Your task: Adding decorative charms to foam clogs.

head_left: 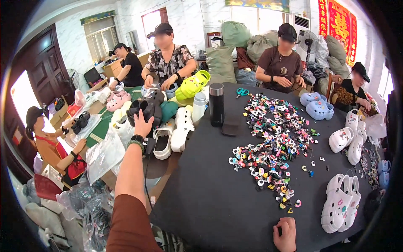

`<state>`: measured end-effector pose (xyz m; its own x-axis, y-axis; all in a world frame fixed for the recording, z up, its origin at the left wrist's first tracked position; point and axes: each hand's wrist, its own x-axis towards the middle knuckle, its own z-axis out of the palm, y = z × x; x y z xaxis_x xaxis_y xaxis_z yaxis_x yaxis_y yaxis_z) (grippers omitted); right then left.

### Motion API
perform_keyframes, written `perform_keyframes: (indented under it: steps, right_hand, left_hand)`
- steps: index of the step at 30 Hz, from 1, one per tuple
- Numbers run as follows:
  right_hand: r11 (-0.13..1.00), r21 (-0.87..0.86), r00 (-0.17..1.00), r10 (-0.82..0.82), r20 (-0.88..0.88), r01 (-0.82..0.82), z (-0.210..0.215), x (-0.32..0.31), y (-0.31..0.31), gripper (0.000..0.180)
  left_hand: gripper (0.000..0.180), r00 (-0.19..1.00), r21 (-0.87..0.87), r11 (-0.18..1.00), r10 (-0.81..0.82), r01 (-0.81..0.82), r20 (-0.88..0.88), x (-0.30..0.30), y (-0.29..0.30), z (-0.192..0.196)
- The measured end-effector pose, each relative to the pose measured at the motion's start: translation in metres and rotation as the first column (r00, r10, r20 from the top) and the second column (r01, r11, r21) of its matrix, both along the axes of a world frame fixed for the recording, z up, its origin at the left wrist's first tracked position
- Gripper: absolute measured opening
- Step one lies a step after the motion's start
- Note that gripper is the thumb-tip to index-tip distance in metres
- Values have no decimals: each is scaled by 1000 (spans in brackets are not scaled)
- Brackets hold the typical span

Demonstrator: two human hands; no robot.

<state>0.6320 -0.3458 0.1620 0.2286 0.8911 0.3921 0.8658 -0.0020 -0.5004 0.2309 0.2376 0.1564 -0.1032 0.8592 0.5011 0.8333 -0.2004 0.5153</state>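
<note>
My left hand (143, 124) reaches far out to the left and grips a black clog (147, 110) in a pile of clogs at the table's left side. A dark watch and a green bead bracelet sit on that wrist. My right hand (286, 233) rests closed on the black tablecloth (218, 197) near the front edge, with nothing visible in it. A long heap of small colourful shoe charms (275, 145) lies in the middle of the table. A pair of white clogs (341, 202) lies to the right of my right hand.
White, green, pink and pale blue clogs (317, 107) lie around the table. A black flask (216, 104) and a white bottle (199, 106) stand near the middle. Several people sit around the table. Clear plastic bags (103, 153) hang at the left edge. Stuffed sacks (235, 35) are stacked behind.
</note>
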Motion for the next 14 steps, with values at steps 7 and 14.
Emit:
perform_keyframes:
  steps: [7,14]
  right_hand:
    - [999,31,1000,-7,-29,8,-20,-2,-1,18]
    - [998,58,1000,4,-22,-2,-33,14,-12,18]
  left_hand:
    - [66,983,-31,991,-136,134,-120,-10,-103,24]
    - [53,812,-133,803,-583,581,28,67,-301,32]
